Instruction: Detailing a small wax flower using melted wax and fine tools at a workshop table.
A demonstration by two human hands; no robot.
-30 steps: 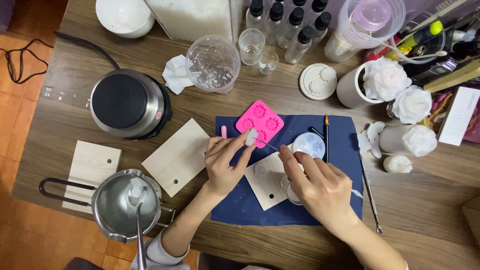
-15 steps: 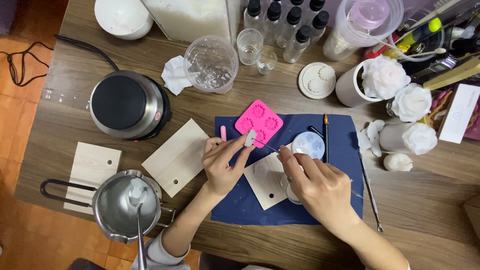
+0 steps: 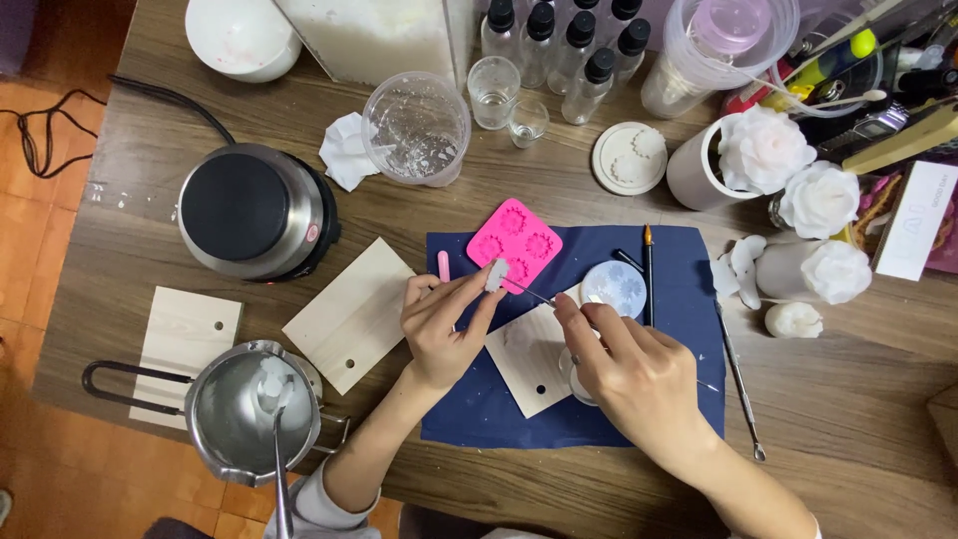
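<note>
My left hand (image 3: pixel 439 329) has its grip narrowed to a pinch around a small white wax piece (image 3: pixel 495 275), thumb and fingertips closed on it just above the blue mat (image 3: pixel 679 269). My right hand (image 3: pixel 639 374) holds a thin metal pick (image 3: pixel 534 293) in a tight grip; its tip reaches leftward and touches the wax piece (or comes so near that I cannot tell them apart). Just past the left grip, touching distance from the wax piece, lies the pink silicone mould (image 3: pixel 515 243) with 4 flower cavities. Beside the right grip sits a round pale mould (image 3: pixel 615 287), and under both hands a small wooden board (image 3: pixel 529 354) rests on the mat. A short pink stick (image 3: pixel 443 266) lies just beyond the left thumb. Further left of the left grip, on the table (image 3: pixel 559 190), I see a larger wooden board (image 3: pixel 351 311), a steel melting pot (image 3: pixel 249 409) holding wax, and a round electric hotplate (image 3: pixel 249 212). Well right of the right grip stand 3 white flower candles (image 3: pixel 766 148).
</note>
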